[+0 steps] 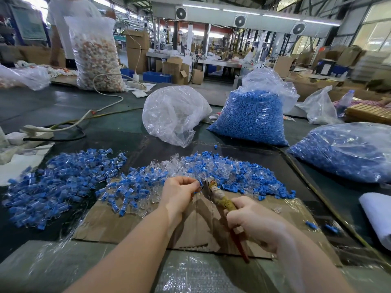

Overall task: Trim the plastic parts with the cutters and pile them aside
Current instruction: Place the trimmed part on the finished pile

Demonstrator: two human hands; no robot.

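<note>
Small blue-and-clear plastic part [197, 183]: pinched in our left hand [179, 192], at the cutter's tip above creased brown cardboard [131, 220]. Worn, tape-wrapped, red-handled cutters [220, 196]: gripped by our right hand [251, 220]. Loose glossy part heaps [61, 185] spread left and behind.

Both bare forearms reached in from 6 o'clock and converged toward the centre. The left hand [179, 192] was raised with its wrist bent, fingers curled and fingertips pinched together, pointing toward 3 o'clock. The right hand [251, 223], at 4 o'clock from the left, was closed in a fist-like grip, knuckles up, thumb side facing 10 o'clock.
</note>
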